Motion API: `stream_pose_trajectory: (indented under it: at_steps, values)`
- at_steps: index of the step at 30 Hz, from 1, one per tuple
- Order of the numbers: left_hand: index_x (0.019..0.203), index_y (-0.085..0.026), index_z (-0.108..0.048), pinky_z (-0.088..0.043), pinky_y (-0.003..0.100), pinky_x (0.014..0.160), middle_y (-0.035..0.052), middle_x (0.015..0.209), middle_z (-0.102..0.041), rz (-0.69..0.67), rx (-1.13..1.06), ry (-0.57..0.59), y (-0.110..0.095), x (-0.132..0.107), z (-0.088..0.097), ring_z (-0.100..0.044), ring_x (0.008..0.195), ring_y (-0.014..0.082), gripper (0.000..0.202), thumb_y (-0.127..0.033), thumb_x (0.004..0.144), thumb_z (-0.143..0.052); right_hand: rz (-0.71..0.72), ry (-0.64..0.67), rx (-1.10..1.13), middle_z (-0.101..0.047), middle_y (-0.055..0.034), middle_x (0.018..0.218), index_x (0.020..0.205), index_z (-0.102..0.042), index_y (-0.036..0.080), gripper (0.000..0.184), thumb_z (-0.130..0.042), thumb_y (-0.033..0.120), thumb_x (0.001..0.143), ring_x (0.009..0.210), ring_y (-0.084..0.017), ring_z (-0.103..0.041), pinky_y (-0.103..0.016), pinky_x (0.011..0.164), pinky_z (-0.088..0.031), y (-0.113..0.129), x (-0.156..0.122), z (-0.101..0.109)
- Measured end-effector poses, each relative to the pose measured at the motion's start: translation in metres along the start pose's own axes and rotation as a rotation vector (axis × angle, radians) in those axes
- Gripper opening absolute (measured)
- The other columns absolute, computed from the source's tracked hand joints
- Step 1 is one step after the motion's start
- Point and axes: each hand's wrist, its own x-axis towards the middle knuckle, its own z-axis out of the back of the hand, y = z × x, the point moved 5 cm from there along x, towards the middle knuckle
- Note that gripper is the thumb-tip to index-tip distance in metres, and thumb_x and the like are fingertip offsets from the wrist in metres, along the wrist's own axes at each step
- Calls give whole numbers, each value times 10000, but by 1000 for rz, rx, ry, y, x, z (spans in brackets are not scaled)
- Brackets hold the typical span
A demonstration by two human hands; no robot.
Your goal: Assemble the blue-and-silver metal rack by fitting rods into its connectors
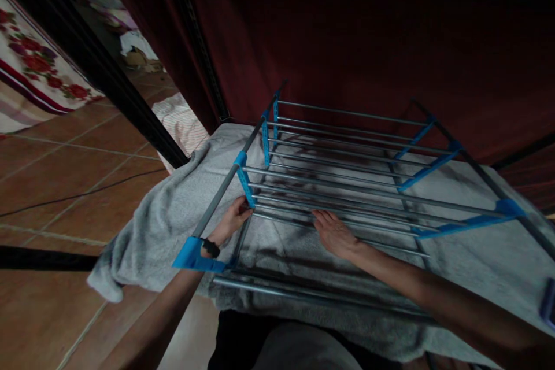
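Observation:
A rack of grey metal rods and blue plastic brackets lies on a grey blanket. My left hand, with a dark band on its wrist, is closed around the lower tip of a left-side blue bracket, where the nearest rod meets it. The thumb is partly hidden. Farther right, my right hand lies over that same rod near its middle, its fingers close together and curled on it. A blue corner piece sits on the frame tube below my left wrist.
A loose metal tube lies along the blanket in front of the rack. Behind stands a dark red panel. Black posts rise at left over a tiled floor with a thin cable. A dark purple object is at the right edge.

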Motion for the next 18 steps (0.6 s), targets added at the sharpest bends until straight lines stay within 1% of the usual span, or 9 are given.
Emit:
stream_pose_trajectory:
  at_steps: [2, 3, 5, 7, 9, 11, 13, 16, 18]
  values:
    - [1006, -189, -693, -533, 408, 884, 75, 1007, -723, 34, -97, -124, -5, -13, 13, -656, 915, 246, 363, -381, 706, -761, -16, -8, 55, -499, -188, 1490, 1185, -650, 112, 375, -457, 46, 871, 1362, -286, -487, -464, 1164, -370, 6, -5, 18]
    - [996, -185, -707, -538, 409, 880, 84, 1011, -729, 51, -147, -194, -7, -21, 22, -663, 922, 251, 354, -381, 709, -776, -27, -3, 84, -527, -184, 1451, 1172, -642, 123, 356, -450, 56, 880, 1313, -282, -527, -459, 1123, -410, 9, -9, 27]
    - [990, -186, -719, -560, 410, 837, 95, 1001, -735, 71, -212, -308, -14, -41, 41, -683, 917, 261, 355, -431, 741, -783, -17, 49, 148, -622, -154, 1292, 1168, -619, 148, 334, -403, 73, 924, 1147, -251, -620, -420, 998, -488, 16, -19, 42]
    - [1009, -194, -719, -582, 400, 754, 102, 969, -738, 76, -262, -378, -28, -62, 59, -703, 879, 268, 390, -513, 788, -751, 34, 99, 195, -676, -102, 1127, 1191, -598, 179, 343, -346, 88, 976, 1014, -221, -657, -377, 899, -509, 24, -30, 55]
    - [1031, -194, -724, -593, 387, 674, 120, 958, -744, 92, -368, -417, -50, -83, 75, -715, 834, 275, 422, -561, 823, -719, 100, 87, 218, -684, -76, 1097, 1199, -594, 213, 321, -342, 134, 1018, 1003, -214, -658, -364, 874, -504, 32, -41, 68]
    - [1009, -182, -738, -595, 374, 619, 139, 938, -747, 114, -490, -398, -79, -100, 81, -720, 797, 280, 438, -587, 849, -692, 135, 14, 221, -683, -69, 1125, 1193, -601, 238, 290, -358, 189, 1043, 1030, -218, -655, -370, 883, -502, 39, -51, 80]
    - [953, -170, -742, -590, 365, 582, 144, 868, -740, 116, -562, -313, -110, -110, 78, -716, 741, 277, 468, -623, 870, -654, 141, -68, 202, -689, -64, 1117, 1187, -608, 250, 271, -373, 229, 1054, 1026, -223, -659, -379, 878, -508, 46, -60, 91]
    - [922, -160, -735, -601, 385, 617, 152, 807, -723, 109, -601, -143, -146, -118, 60, -713, 733, 284, 542, -675, 906, -566, 141, -184, 124, -697, -70, 1107, 1201, -617, 255, 267, -392, 258, 1059, 1019, -234, -664, -398, 883, -513, 54, -71, 100]
    - [951, -147, -734, -597, 396, 624, 162, 802, -721, 126, -609, -63, -160, -120, 47, -710, 732, 292, 609, -712, 914, -510, 145, -242, 76, -701, -79, 1104, 1223, -614, 244, 275, -392, 267, 1064, 1004, -227, -666, -396, 896, -512, 58, -77, 101]
